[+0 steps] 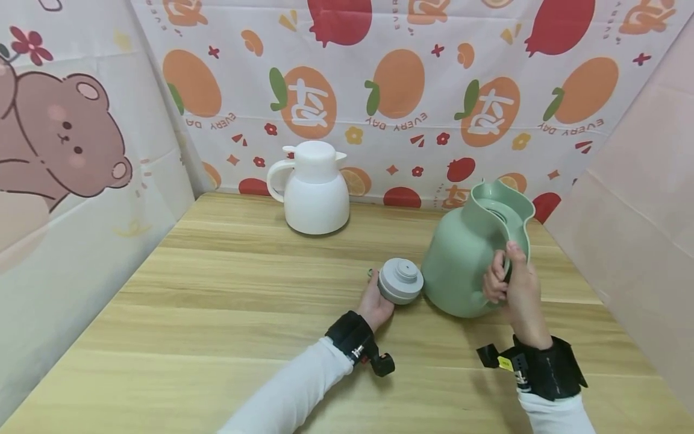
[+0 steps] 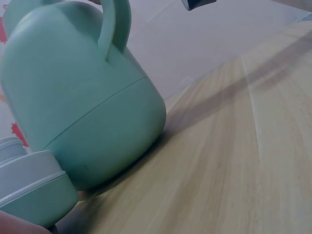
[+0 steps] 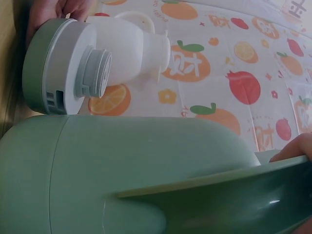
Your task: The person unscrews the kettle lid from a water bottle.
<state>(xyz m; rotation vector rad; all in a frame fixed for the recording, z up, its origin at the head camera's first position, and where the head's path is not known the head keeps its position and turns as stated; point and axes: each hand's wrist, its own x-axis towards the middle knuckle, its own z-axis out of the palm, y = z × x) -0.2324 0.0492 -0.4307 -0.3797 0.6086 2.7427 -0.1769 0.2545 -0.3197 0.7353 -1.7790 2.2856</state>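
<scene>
A large green thermos jug (image 1: pixel 454 262) stands on the right part of the table, its spouted mouth uncovered at the top. My right hand (image 1: pixel 517 288) grips the jug's handle, with the thumb up along it. Just left of the jug, my left hand (image 1: pixel 375 306) holds the round grey-and-green lid (image 1: pixel 400 290), its grey threaded stopper facing up. That lid sits right beside the jug's lower wall in the left wrist view, where the jug (image 2: pixel 92 97) fills the upper left. From the right wrist, the stopper (image 3: pixel 95 73) shows above the jug's side.
A white thermos jug (image 1: pixel 316 202) with its lid on stands at the back of the wooden table (image 1: pixel 217 301), against a fruit-print cloth (image 1: pixel 352 126). Pale cloths hang at the left and right sides. Each wrist wears a black band with a small camera.
</scene>
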